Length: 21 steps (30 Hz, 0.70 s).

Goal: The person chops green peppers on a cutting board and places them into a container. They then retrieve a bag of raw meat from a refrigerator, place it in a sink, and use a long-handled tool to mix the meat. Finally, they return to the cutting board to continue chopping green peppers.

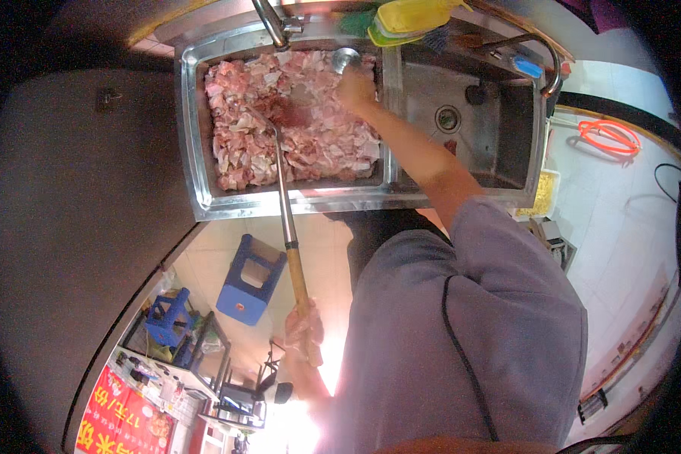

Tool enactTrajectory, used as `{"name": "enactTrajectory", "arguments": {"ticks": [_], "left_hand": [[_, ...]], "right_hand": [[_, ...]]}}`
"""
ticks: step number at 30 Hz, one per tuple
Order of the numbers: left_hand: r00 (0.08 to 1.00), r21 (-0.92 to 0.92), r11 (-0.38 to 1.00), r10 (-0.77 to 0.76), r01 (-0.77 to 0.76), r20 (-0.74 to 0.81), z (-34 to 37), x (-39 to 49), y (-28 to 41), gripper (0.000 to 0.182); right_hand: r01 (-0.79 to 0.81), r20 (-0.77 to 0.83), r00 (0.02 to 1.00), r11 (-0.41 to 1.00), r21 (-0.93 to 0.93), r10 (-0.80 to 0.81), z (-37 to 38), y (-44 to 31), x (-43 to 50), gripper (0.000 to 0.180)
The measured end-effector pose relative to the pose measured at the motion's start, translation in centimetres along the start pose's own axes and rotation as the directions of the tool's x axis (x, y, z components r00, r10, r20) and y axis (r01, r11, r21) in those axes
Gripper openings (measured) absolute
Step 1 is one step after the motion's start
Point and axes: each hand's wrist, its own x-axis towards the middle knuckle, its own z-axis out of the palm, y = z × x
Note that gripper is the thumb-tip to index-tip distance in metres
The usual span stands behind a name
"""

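My left hand (305,329) grips the wooden handle of a long metal-shafted tool (284,193), likely a wok spatula. Its metal end rests among cut pieces of raw meat (247,144) that fill the left basin of a stainless steel sink (295,203). Over the far right of the meat, my right hand (357,88) holds a small round metal cup or bowl (347,59); motion blurs the fingers. A darker red wet patch (292,112) shows in the middle of the meat. The tool's tip is partly hidden by the pieces.
Beside the meat is the right basin (420,74) with a drain (448,119). Faucets (269,22) rise behind. A yellow plastic container (408,22) sits on the back ledge. Below are a blue stool (251,281) and an orange hose (608,137). A dark panel (91,187) borders the left.
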Motion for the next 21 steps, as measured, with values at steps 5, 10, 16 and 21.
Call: {"name": "enactTrajectory", "arguments": {"ticks": [5, 10, 16, 21], "left_hand": [[0.998, -0.005, 0.999, -0.043, 0.043, 0.035, 0.1, -0.4, 0.3, 0.032], [0.998, -0.027, 1.0, 0.0, 0.002, 0.062, -0.6, -0.7, 0.0, 0.032], [0.996, -0.266, 0.96, -0.079, 0.087, 0.042, 1.9, -1.7, 1.6, 0.027], [0.993, -0.372, 0.921, -0.111, 0.114, 0.03, 2.9, -2.6, 1.9, 0.023]], "right_hand": [[0.084, -0.101, 0.991, 0.993, -0.082, -0.092, -0.2, -0.7, 3.3, 0.036], [0.433, 0.275, 0.875, 0.899, -0.071, -0.399, 4.5, -2.6, 0.3, 0.027], [0.724, 0.388, 0.653, 0.687, -0.066, -0.65, 14.2, -3.7, -0.9, 0.022], [0.644, 0.614, 0.635, 0.76, -0.086, -0.469, 18.9, -4.4, 0.6, 0.024]]}}
